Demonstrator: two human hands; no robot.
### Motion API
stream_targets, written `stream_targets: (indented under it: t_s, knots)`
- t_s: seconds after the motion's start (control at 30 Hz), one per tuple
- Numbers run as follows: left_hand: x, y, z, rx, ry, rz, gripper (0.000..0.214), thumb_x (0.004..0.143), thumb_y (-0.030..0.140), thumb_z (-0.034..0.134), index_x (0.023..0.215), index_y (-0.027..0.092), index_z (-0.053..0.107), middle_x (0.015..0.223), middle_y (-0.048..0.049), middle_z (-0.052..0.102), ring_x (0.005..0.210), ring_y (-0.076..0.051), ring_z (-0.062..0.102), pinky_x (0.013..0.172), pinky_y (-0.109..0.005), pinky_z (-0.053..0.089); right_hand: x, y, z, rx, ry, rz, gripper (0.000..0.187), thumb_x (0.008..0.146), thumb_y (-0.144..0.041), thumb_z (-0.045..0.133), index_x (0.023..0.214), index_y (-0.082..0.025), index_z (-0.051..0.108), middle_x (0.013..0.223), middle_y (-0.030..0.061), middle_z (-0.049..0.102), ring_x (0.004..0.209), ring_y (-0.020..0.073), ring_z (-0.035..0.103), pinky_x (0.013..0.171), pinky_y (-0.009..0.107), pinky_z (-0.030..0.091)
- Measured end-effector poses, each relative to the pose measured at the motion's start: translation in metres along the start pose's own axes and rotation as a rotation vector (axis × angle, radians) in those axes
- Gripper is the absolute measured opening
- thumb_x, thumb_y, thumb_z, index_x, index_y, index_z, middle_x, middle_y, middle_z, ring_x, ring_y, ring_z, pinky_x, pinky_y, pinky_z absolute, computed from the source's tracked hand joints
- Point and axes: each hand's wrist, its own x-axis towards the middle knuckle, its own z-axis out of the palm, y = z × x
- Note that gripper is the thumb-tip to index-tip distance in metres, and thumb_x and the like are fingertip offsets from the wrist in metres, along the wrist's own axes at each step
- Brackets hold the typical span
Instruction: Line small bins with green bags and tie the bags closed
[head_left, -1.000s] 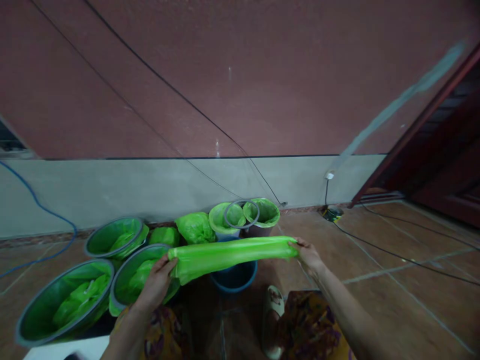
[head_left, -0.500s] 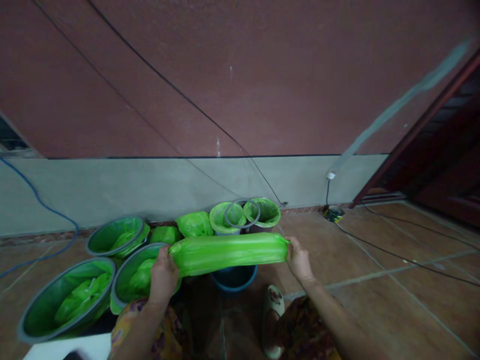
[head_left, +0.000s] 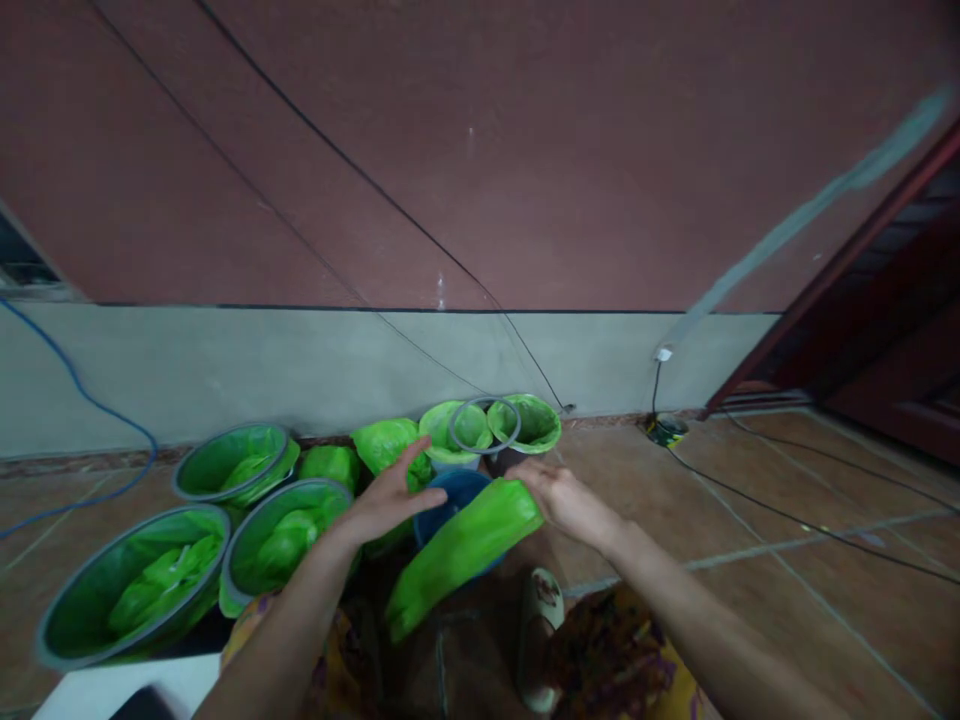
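My right hand (head_left: 561, 496) grips one end of a bright green plastic bag (head_left: 461, 550), gathered into a long strip. Its other end hangs down to the left, in front of a blue bucket (head_left: 444, 487) on the floor. My left hand (head_left: 394, 500) is off the bag, its fingers apart, over the left side of the bucket. Behind the hands stand two small bins, a left one (head_left: 442, 450) and a right one (head_left: 551, 440), both lined with green bags. A grey ring (head_left: 517, 428) lies across their rims.
On the left are several larger grey bins, one at the front (head_left: 56, 640), holding green bags. A white surface (head_left: 82, 695) shows at the lower left. A black cable (head_left: 739, 509) runs over the tiled floor (head_left: 847, 610) at right; a blue hose (head_left: 71, 375) hangs at left.
My left hand has let go of its end of the green bag and opened. The bag has swung from stretched level to hanging slantwise from my right hand, which has moved left.
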Motion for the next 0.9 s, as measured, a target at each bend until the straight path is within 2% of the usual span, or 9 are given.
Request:
stream_targets:
  t_s: [0.1, 0.17, 0.23, 0.37, 0.53, 0.63, 0.73, 0.83, 0.9]
  knots:
    - [0.021, 0.046, 0.024, -0.226, -0.345, 0.176, 0.085, 0.058, 0.036, 0.084, 0.135, 0.02, 0.053, 0.143, -0.01, 0.053, 0.133, -0.03, 0.046, 0.114, -0.045, 0.031, 0.025, -0.037, -0.009, -0.092, -0.079, -0.226, 0.03, 0.089, -0.006, 0.046, 0.11, -0.019, 0.063, 0.102, 0.0067, 0.066, 0.09, 0.0161, 0.065, 0.081, 0.027, 0.052]
    - [0.025, 0.059, 0.04, -0.281, -0.497, 0.222, 0.058, 0.059, 0.036, 0.083, 0.112, 0.019, 0.069, 0.123, -0.006, 0.068, 0.119, -0.027, 0.057, 0.109, -0.042, 0.038, 0.035, -0.053, -0.015, -0.133, -0.102, -0.315, 0.029, 0.088, -0.007, 0.05, 0.112, -0.017, 0.062, 0.103, 0.0079, 0.065, 0.092, 0.0171, 0.064, 0.081, 0.028, 0.053]
    - [0.021, 0.06, 0.055, -0.346, -0.604, 0.182, 0.031, 0.069, 0.039, 0.076, 0.092, 0.018, 0.074, 0.099, -0.005, 0.075, 0.101, -0.024, 0.066, 0.098, -0.038, 0.047, 0.039, -0.059, -0.022, -0.159, -0.112, -0.329, 0.029, 0.087, -0.009, 0.052, 0.113, -0.017, 0.061, 0.1, 0.0069, 0.064, 0.087, 0.0161, 0.064, 0.076, 0.027, 0.054]
    - [0.001, 0.042, 0.078, -0.627, -0.736, -0.025, 0.036, 0.081, 0.044, 0.066, 0.102, 0.015, 0.071, 0.083, -0.0077, 0.075, 0.078, -0.02, 0.07, 0.075, -0.031, 0.054, 0.038, -0.051, -0.036, -0.138, -0.01, -0.277, 0.028, 0.089, -0.008, 0.045, 0.109, -0.018, 0.062, 0.094, 0.0044, 0.064, 0.082, 0.0133, 0.063, 0.07, 0.024, 0.052]
    - [-0.022, 0.012, 0.087, -0.741, -0.833, -0.194, 0.042, 0.077, 0.046, 0.07, 0.102, 0.013, 0.07, 0.085, -0.0111, 0.075, 0.075, -0.019, 0.069, 0.067, -0.028, 0.053, 0.04, -0.033, -0.054, -0.066, 0.227, -0.168, 0.03, 0.091, -0.01, 0.039, 0.103, -0.018, 0.065, 0.093, 0.0042, 0.069, 0.082, 0.0127, 0.064, 0.073, 0.023, 0.049]
    - [-0.036, -0.01, 0.09, -0.728, -0.853, -0.262, 0.046, 0.076, 0.05, 0.07, 0.103, 0.012, 0.071, 0.086, -0.0105, 0.074, 0.072, -0.018, 0.068, 0.067, -0.027, 0.052, 0.046, -0.012, -0.067, -0.021, 0.321, 0.03, 0.027, 0.09, -0.016, 0.042, 0.1, -0.017, 0.067, 0.081, 0.0015, 0.068, 0.065, 0.0105, 0.059, 0.061, 0.02, 0.044]
    - [-0.054, -0.036, 0.096, -0.677, -0.784, -0.33, 0.048, 0.068, 0.048, 0.077, 0.099, 0.013, 0.073, 0.088, -0.0076, 0.074, 0.074, -0.017, 0.066, 0.069, -0.026, 0.05, 0.049, 0.023, -0.076, 0.035, 0.419, 0.223, 0.027, 0.088, -0.022, 0.045, 0.098, -0.014, 0.069, 0.068, 0.0, 0.064, 0.052, 0.0096, 0.05, 0.05, 0.02, 0.037]
    - [-0.069, -0.064, 0.101, -0.688, -0.689, -0.412, 0.048, 0.06, 0.047, 0.082, 0.093, 0.012, 0.074, 0.086, -0.0056, 0.073, 0.072, -0.016, 0.064, 0.067, -0.026, 0.05, 0.046, 0.066, -0.068, 0.003, 0.495, 0.374, 0.027, 0.086, -0.02, 0.046, 0.097, -0.012, 0.069, 0.074, 0.0029, 0.067, 0.057, 0.0113, 0.053, 0.055, 0.021, 0.04]
    - [-0.074, -0.083, 0.103, -0.656, -0.619, -0.476, 0.046, 0.059, 0.047, 0.082, 0.087, 0.011, 0.074, 0.081, -0.0049, 0.072, 0.068, -0.016, 0.063, 0.064, -0.026, 0.048, 0.042, 0.091, -0.048, -0.068, 0.421, 0.543, 0.029, 0.086, -0.017, 0.044, 0.101, -0.012, 0.068, 0.078, 0.0053, 0.069, 0.063, 0.0137, 0.058, 0.061, 0.023, 0.044]
